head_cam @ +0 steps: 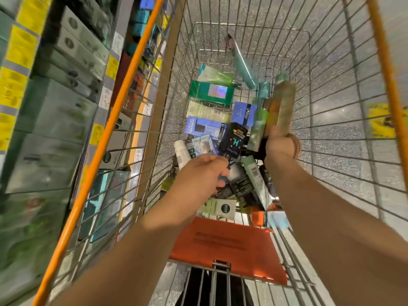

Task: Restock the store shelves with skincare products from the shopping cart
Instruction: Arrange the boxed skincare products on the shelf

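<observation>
Two hands in cart (242,27) | I'm seeing right hand (283,145) gripping orange-green bottles (281,107), long axis pointing far | left hand (198,177) curling over black box (239,182), grasp unclear | shelves (55,102) lying left, left hand nearer.

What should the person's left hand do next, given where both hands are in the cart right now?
Probably close on one of the boxes beneath it and lift it out. The left hand is down among the packages in the cart, fingers curled at a black box, though a firm grip is not clear. The right hand already holds blurred bottles above the pile.
</observation>
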The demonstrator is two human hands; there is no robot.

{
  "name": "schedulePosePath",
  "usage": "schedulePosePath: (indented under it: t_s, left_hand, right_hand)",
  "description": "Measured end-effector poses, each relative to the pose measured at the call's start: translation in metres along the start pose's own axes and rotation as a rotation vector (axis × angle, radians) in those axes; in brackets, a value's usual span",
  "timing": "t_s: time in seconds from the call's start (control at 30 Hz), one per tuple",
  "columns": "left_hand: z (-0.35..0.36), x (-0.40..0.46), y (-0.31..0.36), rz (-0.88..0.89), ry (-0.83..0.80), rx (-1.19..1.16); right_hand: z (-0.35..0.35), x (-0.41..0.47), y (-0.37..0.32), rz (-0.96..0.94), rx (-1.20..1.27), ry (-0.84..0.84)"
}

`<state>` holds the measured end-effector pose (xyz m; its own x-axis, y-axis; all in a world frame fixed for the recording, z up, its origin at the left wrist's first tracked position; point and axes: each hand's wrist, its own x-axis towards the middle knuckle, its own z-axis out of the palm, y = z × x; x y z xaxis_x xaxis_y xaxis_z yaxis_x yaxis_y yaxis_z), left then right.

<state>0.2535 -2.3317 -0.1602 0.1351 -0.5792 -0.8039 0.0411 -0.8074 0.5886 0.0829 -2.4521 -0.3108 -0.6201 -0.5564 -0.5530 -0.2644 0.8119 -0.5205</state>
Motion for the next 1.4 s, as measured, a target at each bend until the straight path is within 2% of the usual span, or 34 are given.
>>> schedulePosePath:
  t_s: [0.07,0.23,0.43,0.53,0.63,0.83,0.97,1.13,1.23,1.33,1.4]
  left_hand:
    - [0.003,-0.007,0.008,-0.001,-0.01,-0.002]
    - [0.004,-0.035,0.032,0.035,-0.048,-0.029]
    - [-0.011,-0.078,0.061,0.032,-0.081,-0.186]
    - [-0.027,-0.103,0.064,0.119,0.007,-0.28]
    - [-0.043,-0.132,0.065,0.244,0.092,-0.387]
    - [-0.072,-0.206,0.07,0.392,-0.005,-0.419]
    - [-0.087,-0.243,0.063,0.525,-0.092,-0.509]
    - [-0.089,-0.281,0.067,0.586,-0.008,-0.48]
    - [-0.091,-0.296,0.065,0.633,-0.03,-0.534]
    - [-0.093,-0.319,0.065,0.702,-0.081,-0.599]
    - [-0.097,-0.332,0.067,0.745,-0.056,-0.623]
  right_hand:
    - [-0.013,-0.022,-0.001,0.021,0.151,-0.023]
    - [-0.041,-0.09,-0.009,-0.008,0.332,-0.091]
    - [-0.075,-0.173,-0.013,-0.053,0.568,-0.32]
    - [-0.103,-0.21,-0.017,-0.137,0.648,-0.452]
    - [-0.128,-0.248,-0.026,-0.189,0.663,-0.547]
    - [-0.173,-0.317,-0.046,-0.274,0.704,-0.784]
    - [-0.198,-0.354,-0.046,-0.222,0.802,-1.063]
    - [-0.224,-0.387,-0.031,-0.286,0.75,-1.339]
    - [-0.237,-0.408,-0.027,-0.24,0.723,-1.44]
    - [-0.247,-0.422,-0.032,-0.239,0.694,-1.459]
    - [-0.256,-0.428,-0.04,-0.276,0.625,-1.48]
